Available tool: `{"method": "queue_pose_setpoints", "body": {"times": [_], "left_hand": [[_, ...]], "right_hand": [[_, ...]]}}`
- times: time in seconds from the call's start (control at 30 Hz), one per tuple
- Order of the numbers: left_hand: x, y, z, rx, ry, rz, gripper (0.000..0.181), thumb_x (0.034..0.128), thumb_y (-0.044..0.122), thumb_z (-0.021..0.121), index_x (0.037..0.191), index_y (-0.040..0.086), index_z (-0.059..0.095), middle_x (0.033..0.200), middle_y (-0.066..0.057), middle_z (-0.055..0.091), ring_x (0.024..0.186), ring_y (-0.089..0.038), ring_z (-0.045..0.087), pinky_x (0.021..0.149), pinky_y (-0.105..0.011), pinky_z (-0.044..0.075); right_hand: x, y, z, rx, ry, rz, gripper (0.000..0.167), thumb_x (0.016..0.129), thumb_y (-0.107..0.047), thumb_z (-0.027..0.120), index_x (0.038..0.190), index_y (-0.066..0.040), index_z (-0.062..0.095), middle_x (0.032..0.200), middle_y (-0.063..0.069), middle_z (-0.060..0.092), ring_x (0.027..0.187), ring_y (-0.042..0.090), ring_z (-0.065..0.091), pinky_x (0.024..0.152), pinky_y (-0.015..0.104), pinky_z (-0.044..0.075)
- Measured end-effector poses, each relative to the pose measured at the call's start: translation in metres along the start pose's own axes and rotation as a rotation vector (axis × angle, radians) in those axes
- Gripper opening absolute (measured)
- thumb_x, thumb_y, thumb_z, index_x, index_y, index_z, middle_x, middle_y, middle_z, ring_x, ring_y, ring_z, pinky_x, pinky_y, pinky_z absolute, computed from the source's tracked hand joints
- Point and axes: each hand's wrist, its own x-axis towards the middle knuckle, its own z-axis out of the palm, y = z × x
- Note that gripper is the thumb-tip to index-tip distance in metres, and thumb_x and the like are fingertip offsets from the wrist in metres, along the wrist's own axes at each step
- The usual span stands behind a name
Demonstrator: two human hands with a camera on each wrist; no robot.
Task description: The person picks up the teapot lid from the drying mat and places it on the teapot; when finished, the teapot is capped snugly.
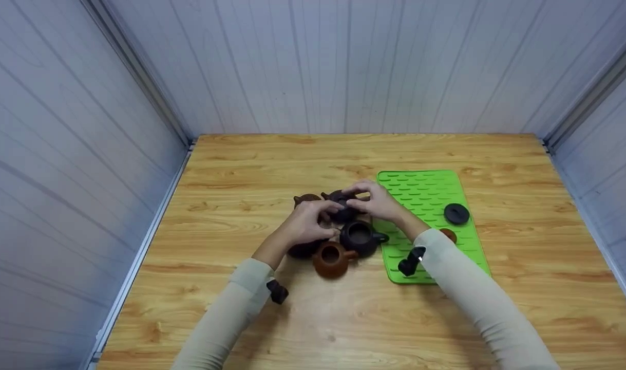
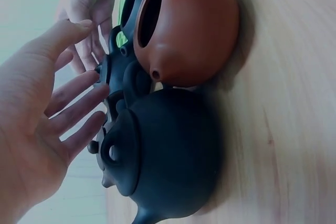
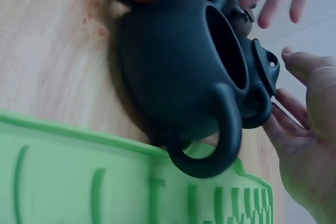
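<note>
Several small teapots stand close together mid-table. My right hand (image 1: 378,203) is at the back dark teapot (image 1: 337,196), which wears its lid (image 3: 264,66); in the right wrist view thumb and fingers are spread beside that lid, pinching nothing. My left hand (image 1: 310,222) hovers over the cluster with loose, parted fingers, above a lidded dark teapot (image 2: 178,150). A lidless dark teapot (image 3: 168,66) has its handle toward the green mat. In front is a lidless reddish-brown teapot (image 1: 330,266). Partly hidden behind my left hand is a brown teapot (image 1: 306,197).
To the right lies a green ridged mat (image 1: 420,192), its left edge close to the lidless dark teapot's handle. A black lid (image 1: 456,214) and an orange-brown lid (image 1: 449,235), partly covered by my right sleeve, rest on it. Pale panels (image 1: 318,67) wall the table.
</note>
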Motion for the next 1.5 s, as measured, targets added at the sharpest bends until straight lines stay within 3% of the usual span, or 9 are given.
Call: {"method": "queue_pose_setpoints", "body": {"times": [0.37,0.73,0.77,0.87,0.97,1.0,1.1,1.2,1.5], "left_hand": [[0.003,0.002,0.010,-0.033,-0.161,-0.019,0.059,0.0980,0.022,0.088,0.152,0.007,0.069,0.147,-0.020,0.076,0.130,-0.036,0.079,0.109,-0.050,0.064],[0.008,0.003,0.017,0.004,-0.193,-0.024,0.060,0.0976,0.024,0.088,0.153,0.012,0.069,0.145,-0.022,0.077,0.132,-0.036,0.078,0.111,-0.050,0.063],[0.010,-0.007,0.022,0.015,-0.187,-0.005,0.060,0.0974,0.028,0.089,0.152,0.013,0.070,0.144,-0.020,0.078,0.130,-0.034,0.079,0.109,-0.047,0.064],[0.014,-0.014,0.025,0.029,-0.186,0.001,0.060,0.0962,0.029,0.091,0.151,0.014,0.071,0.141,-0.018,0.080,0.127,-0.030,0.081,0.105,-0.043,0.066],[0.020,-0.033,0.034,0.053,-0.167,0.027,0.061,0.0943,0.037,0.093,0.148,0.018,0.073,0.139,-0.011,0.082,0.126,-0.024,0.081,0.105,-0.038,0.065],[0.020,-0.031,0.034,0.054,-0.165,0.017,0.060,0.0942,0.036,0.093,0.148,0.019,0.074,0.141,-0.009,0.082,0.128,-0.024,0.080,0.108,-0.040,0.064],[0.028,-0.055,0.048,0.091,-0.137,0.046,0.062,0.0919,0.045,0.094,0.147,0.024,0.075,0.142,-0.001,0.081,0.130,-0.020,0.077,0.112,-0.040,0.061],[0.031,-0.067,0.056,0.128,-0.117,0.057,0.063,0.0907,0.048,0.094,0.146,0.027,0.075,0.142,0.001,0.079,0.132,-0.021,0.075,0.115,-0.043,0.058],[0.031,-0.068,0.058,0.128,-0.094,0.062,0.062,0.0896,0.046,0.096,0.144,0.026,0.076,0.137,-0.005,0.079,0.132,-0.028,0.072,0.117,-0.052,0.056]], "right_hand": [[-0.005,-0.005,-0.014,-0.005,-0.137,-0.031,0.041,0.110,-0.006,0.071,0.149,0.006,0.067,0.161,0.032,0.061,0.155,0.053,0.054,0.130,0.070,0.042],[-0.023,-0.005,-0.030,-0.023,-0.125,-0.039,0.042,0.109,-0.005,0.072,0.150,0.005,0.067,0.161,0.030,0.061,0.158,0.056,0.050,0.132,0.074,0.036],[-0.025,-0.005,-0.033,-0.028,-0.122,-0.042,0.042,0.109,-0.004,0.072,0.150,0.006,0.067,0.161,0.030,0.062,0.157,0.056,0.050,0.131,0.074,0.036],[-0.029,-0.004,-0.038,-0.037,-0.115,-0.040,0.043,0.109,-0.005,0.072,0.150,0.007,0.065,0.161,0.030,0.061,0.158,0.055,0.050,0.130,0.073,0.039],[-0.033,-0.002,-0.043,-0.032,-0.109,-0.033,0.043,0.109,-0.004,0.071,0.150,0.008,0.066,0.162,0.031,0.060,0.158,0.055,0.050,0.128,0.073,0.042],[-0.035,-0.001,-0.045,-0.029,-0.109,-0.034,0.043,0.109,-0.004,0.071,0.150,0.008,0.065,0.163,0.031,0.059,0.158,0.055,0.050,0.128,0.072,0.042],[-0.040,0.000,-0.050,-0.012,-0.112,-0.019,0.043,0.109,-0.004,0.071,0.151,0.006,0.065,0.164,0.031,0.057,0.159,0.055,0.049,0.128,0.070,0.044],[-0.045,0.002,-0.056,-0.015,-0.111,-0.007,0.044,0.110,-0.006,0.071,0.153,0.004,0.066,0.165,0.030,0.057,0.160,0.053,0.049,0.127,0.070,0.045],[-0.060,0.006,-0.073,-0.076,-0.070,0.024,0.044,0.111,-0.008,0.071,0.153,0.004,0.065,0.165,0.027,0.059,0.160,0.050,0.050,0.124,0.066,0.050]]}}
